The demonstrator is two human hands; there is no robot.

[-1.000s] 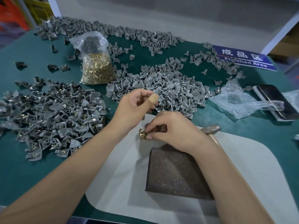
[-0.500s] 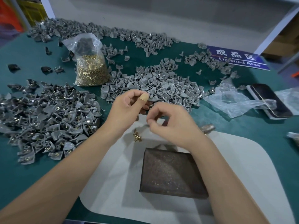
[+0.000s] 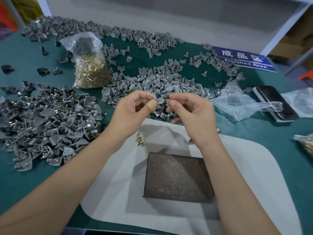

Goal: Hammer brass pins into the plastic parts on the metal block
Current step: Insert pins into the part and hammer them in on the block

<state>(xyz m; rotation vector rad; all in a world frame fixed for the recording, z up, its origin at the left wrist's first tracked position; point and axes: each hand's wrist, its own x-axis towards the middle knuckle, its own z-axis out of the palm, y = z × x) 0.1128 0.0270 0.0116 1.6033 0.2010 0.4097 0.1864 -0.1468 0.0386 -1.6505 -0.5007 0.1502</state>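
A small grey moulded plastic part, curved like a shell, is raised above the far edge of the white mat, pinched between the bandaged thumb and fingers of the left hand; the right hand pinches something too small to make out beside it. A few loose brass pins lie glinting on the mat just beyond the dark, pitted, square metal block. Heaps of matte grey parts and a clear crinkled bag of brass pins spread across the green table.
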